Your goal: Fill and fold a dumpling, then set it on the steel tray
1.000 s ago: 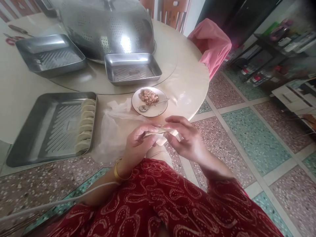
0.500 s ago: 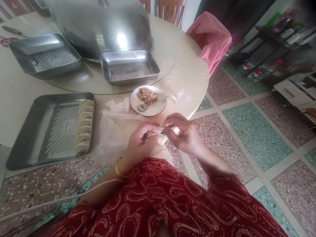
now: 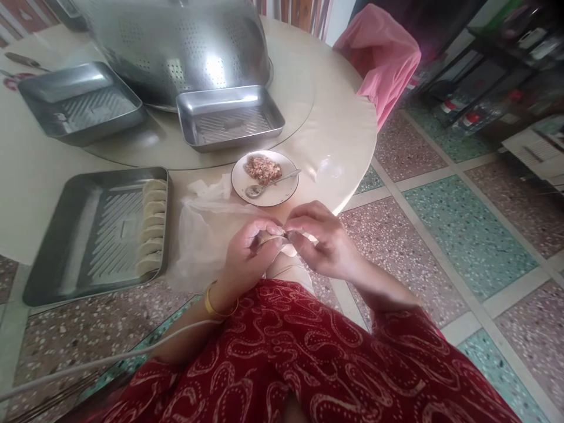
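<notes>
Head cam, the only view here: both hands meet just off the table's near edge, above the lap. The left hand point(image 3: 249, 252) and right hand point(image 3: 324, 244) both pinch one pale dumpling point(image 3: 277, 239), fingertips clamped on its seam; most of it is hidden behind the fingers.

Counting stuff: three ribbed steel trays. The near tray point(image 3: 66, 247) has a single column of about seven folded dumplings point(image 3: 152, 226) along its right wall. The other two, the left tray point(image 3: 77, 108) and the middle tray point(image 3: 229, 120), look bare. One small white plate point(image 3: 282, 191) carries a heap of minced filling point(image 3: 263, 168) and one metal spoon point(image 3: 271, 185). A crumpled clear plastic sheet point(image 3: 198, 241) sits between the near tray and the hands.

Behind is a big perforated steel dome cover point(image 3: 176, 47) on the round cream table point(image 3: 339, 138). A pink cloth point(image 3: 381, 64) hangs over a chair. One gold bangle point(image 3: 215, 305) on the left wrist, red patterned fabric point(image 3: 308, 364) below, speckled terrazzo floor point(image 3: 462, 235).
</notes>
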A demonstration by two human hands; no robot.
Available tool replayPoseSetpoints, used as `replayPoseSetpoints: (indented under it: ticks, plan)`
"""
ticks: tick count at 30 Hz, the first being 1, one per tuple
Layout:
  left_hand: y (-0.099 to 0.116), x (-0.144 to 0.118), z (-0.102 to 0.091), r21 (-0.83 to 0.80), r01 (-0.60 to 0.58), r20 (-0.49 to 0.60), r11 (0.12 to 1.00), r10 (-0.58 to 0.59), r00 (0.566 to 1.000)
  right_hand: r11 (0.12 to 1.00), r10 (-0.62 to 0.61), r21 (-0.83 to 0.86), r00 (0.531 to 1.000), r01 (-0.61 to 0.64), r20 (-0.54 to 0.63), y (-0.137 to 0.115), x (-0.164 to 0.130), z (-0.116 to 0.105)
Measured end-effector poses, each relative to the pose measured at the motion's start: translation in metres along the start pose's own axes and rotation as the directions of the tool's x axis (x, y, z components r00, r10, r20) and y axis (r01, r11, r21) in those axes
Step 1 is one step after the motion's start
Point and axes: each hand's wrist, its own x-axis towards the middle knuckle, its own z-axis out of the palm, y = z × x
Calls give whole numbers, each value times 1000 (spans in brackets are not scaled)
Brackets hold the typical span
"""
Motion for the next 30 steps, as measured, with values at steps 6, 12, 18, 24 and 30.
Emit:
replayPoseSetpoints:
  ticks: [6,12,18,24,30]
  plan:
    - [-1,-2,1,51,-8,-28,999,9,1000,989,-95,-114,994,89,-47,-3,-1,3]
    - [-2,-4,2,29,-40,-82,999,43,996,990,-88,-119,986,72,-141,-3,-8,1]
    - [-1,-5,3,-25,36,-67,999,-38,997,992,121,55,989,-117,-83,3,-19,-6]
    - [-5,-4,4,25,8,19,1000,-9,1000,967,256,6,967,-256,13,2,-22,-6]
    - [-10,-3,4,40,-17,56,999,14,998,945,324,33,945,-325,34,3,-20,-9]
